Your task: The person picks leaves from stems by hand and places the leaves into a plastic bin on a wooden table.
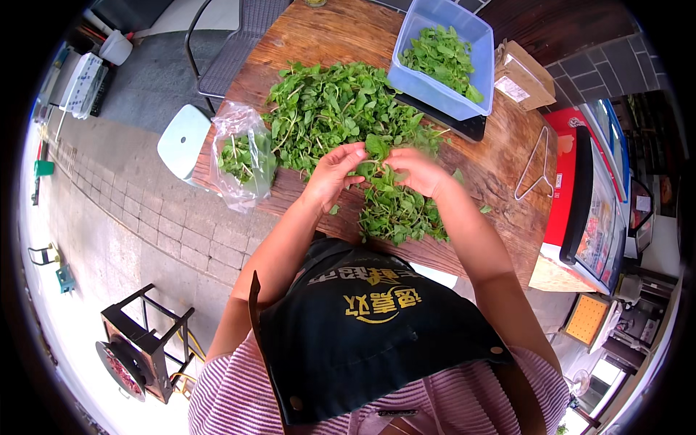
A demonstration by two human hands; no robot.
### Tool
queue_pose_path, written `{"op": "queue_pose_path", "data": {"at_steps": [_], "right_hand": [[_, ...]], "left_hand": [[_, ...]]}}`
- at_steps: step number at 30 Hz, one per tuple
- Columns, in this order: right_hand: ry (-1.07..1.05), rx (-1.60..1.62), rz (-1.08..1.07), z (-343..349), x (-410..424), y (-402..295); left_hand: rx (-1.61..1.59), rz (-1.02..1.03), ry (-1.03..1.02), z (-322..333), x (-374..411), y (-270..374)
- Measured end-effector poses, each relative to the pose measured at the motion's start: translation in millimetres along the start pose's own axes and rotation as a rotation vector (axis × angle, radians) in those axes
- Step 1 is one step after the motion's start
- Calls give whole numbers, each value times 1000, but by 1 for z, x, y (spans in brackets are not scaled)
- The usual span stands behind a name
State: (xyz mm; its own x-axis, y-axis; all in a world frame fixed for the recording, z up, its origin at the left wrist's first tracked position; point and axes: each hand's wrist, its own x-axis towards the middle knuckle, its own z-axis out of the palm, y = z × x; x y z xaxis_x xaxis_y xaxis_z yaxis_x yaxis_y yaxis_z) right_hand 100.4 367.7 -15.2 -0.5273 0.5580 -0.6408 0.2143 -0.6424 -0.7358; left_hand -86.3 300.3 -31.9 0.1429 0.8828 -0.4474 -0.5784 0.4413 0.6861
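Observation:
My left hand (338, 173) pinches a leafy green herb sprig (376, 155) between thumb and fingers. My right hand (416, 169), slightly blurred, has its fingers closed on the same sprig from the other side. Behind both hands a large heap of leafy herb stems (331, 109) spreads over the wooden table (321, 27). A smaller pile of sprigs (402, 215) lies below the hands, near the table's front edge. Left of the heap, a clear plastic bag (239, 190) holds more greens. At the back right, a translucent blue plastic bin (399, 81) contains picked leaves.
The bin stands on a black flat device (467, 129). Right of it are a cardboard box (538, 87), a wire hanger (519, 185) and a red chest freezer (560, 212) beside the table. A pale stool (182, 141) and a woven chair (234, 60) stand left of the table.

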Motion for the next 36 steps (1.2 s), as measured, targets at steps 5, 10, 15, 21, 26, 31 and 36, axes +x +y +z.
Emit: {"op": "queue_pose_path", "data": {"at_steps": [5, 10, 15, 21, 26, 31, 36], "right_hand": [[-7, -19, 30, 6, -6, 5], [238, -30, -28, 13, 8, 22], [449, 436, -186, -29, 23, 8], [443, 1007, -683, -53, -9, -83], [520, -97, -368, -48, 27, -19], [608, -1242, -226, -10, 56, 35], [733, -1195, -399, -27, 68, 46]], "left_hand": [[111, 36, 20, -14, 3, -18], [180, 28, 86, -5, -7, -28], [174, -8, 43, -5, -16, -60], [295, -35, -142, -16, -21, -94], [935, 92, -301, -3, -36, -73], [947, 6, -211, -19, -36, -73], [806, 1, -168, -33, -33, -78]]}}
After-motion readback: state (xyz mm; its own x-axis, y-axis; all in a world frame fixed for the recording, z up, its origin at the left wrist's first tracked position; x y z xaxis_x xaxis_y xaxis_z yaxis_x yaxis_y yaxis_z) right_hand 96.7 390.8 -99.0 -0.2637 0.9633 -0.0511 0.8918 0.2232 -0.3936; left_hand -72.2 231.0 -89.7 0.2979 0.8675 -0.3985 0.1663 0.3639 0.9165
